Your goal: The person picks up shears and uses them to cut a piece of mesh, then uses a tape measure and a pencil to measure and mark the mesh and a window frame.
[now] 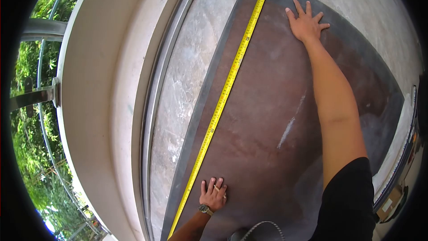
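A large dark brown sheet (pixel 263 89) with a grey border lies on the mottled grey floor. A yellow tape measure (pixel 220 102) stretches along the sheet's left side, from its top edge down past the bottom of the view; its hooked end shows at the top. My left hand (pixel 214 196), with a ring and a wristwatch, rests on the sheet just right of the tape, fingers extended and apart from it. Farther up, my right hand (pixel 306 24) lies flat near the sheet's upper border with fingers spread. Neither hand holds anything.
A metal track (pixel 162 71) and a pale raised ledge (pixel 102 85) run along the left, with greenery outside beyond. A cardboard box (pixel 390 203) stands at the lower right. A dark object with a braided cord (pixel 267 224) shows at the bottom edge.
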Action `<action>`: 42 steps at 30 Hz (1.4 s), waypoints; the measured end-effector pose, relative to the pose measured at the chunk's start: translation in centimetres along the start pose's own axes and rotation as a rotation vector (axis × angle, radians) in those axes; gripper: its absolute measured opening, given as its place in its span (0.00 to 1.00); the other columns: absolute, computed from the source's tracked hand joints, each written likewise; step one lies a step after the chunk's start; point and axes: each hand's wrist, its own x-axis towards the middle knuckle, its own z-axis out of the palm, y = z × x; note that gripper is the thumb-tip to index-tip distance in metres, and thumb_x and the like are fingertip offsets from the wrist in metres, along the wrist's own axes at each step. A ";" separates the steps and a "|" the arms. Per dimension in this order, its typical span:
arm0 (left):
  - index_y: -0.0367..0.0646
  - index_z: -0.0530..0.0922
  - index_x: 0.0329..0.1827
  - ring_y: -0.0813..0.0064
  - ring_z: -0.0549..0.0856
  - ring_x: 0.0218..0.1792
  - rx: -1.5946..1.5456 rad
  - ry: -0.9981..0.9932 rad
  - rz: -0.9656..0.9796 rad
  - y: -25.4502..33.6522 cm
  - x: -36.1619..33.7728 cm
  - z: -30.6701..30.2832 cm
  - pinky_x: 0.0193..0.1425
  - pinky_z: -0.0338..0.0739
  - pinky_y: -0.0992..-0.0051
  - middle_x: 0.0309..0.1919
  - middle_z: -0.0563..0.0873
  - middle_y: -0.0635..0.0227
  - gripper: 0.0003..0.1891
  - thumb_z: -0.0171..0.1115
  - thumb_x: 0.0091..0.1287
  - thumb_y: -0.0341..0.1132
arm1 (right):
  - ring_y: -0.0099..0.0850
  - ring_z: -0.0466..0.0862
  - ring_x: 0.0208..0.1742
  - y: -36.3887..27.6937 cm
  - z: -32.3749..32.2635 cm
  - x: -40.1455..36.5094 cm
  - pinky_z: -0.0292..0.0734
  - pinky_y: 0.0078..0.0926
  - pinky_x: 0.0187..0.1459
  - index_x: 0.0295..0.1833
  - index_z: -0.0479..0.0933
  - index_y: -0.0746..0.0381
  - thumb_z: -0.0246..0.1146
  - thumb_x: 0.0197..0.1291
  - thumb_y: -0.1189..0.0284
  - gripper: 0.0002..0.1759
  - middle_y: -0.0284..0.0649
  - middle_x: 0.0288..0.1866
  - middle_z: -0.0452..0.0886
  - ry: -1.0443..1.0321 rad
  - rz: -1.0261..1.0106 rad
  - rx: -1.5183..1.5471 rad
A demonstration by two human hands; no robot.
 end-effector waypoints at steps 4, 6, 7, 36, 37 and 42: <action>0.56 0.82 0.54 0.58 0.68 0.73 -0.023 -0.003 -0.013 0.2 0.4 -0.6 0.72 0.58 0.37 0.69 0.75 0.70 0.19 0.66 0.57 0.43 | 0.63 0.45 0.81 -0.1 -0.1 0.0 0.35 0.79 0.72 0.80 0.52 0.30 0.39 0.68 0.34 0.37 0.34 0.85 0.47 0.002 -0.007 0.005; 0.56 0.82 0.54 0.59 0.68 0.73 -0.029 -0.027 -0.027 0.1 0.3 -0.9 0.72 0.58 0.37 0.70 0.75 0.71 0.20 0.67 0.57 0.42 | 0.63 0.45 0.81 0.1 0.3 0.1 0.35 0.79 0.72 0.80 0.53 0.30 0.39 0.67 0.33 0.38 0.34 0.85 0.47 0.026 -0.004 0.009; 0.55 0.81 0.53 0.57 0.68 0.73 -0.042 -0.012 -0.006 0.1 0.1 -0.8 0.72 0.56 0.37 0.69 0.75 0.69 0.20 0.67 0.56 0.42 | 0.63 0.45 0.81 0.2 0.6 -0.1 0.35 0.79 0.72 0.80 0.53 0.30 0.39 0.67 0.33 0.38 0.34 0.85 0.47 0.016 -0.017 0.017; 0.53 0.77 0.53 0.60 0.66 0.76 -0.199 0.722 0.089 -0.5 -1.6 2.9 0.80 0.51 0.42 0.70 0.75 0.66 0.15 0.58 0.67 0.46 | 0.48 0.60 0.79 6.2 1.9 -72.5 0.52 0.70 0.69 0.81 0.55 0.44 0.41 0.75 0.44 0.34 0.44 0.81 0.58 0.316 -0.260 -0.401; 0.54 0.78 0.53 0.60 0.66 0.75 -0.194 0.727 0.075 -0.3 -1.4 3.3 0.80 0.51 0.43 0.70 0.75 0.66 0.14 0.57 0.68 0.46 | 0.43 0.62 0.79 5.9 2.6 -73.5 0.56 0.61 0.71 0.82 0.54 0.46 0.44 0.75 0.43 0.36 0.45 0.81 0.59 0.548 -0.257 -0.843; 0.54 0.80 0.53 0.62 0.69 0.73 -0.297 0.663 -0.032 2.1 -7.0 4.6 0.78 0.59 0.50 0.65 0.79 0.64 0.14 0.56 0.68 0.44 | 0.52 0.55 0.81 4.5 0.0 -73.7 0.46 0.78 0.69 0.80 0.58 0.42 0.40 0.73 0.44 0.34 0.40 0.82 0.56 0.224 -0.162 0.030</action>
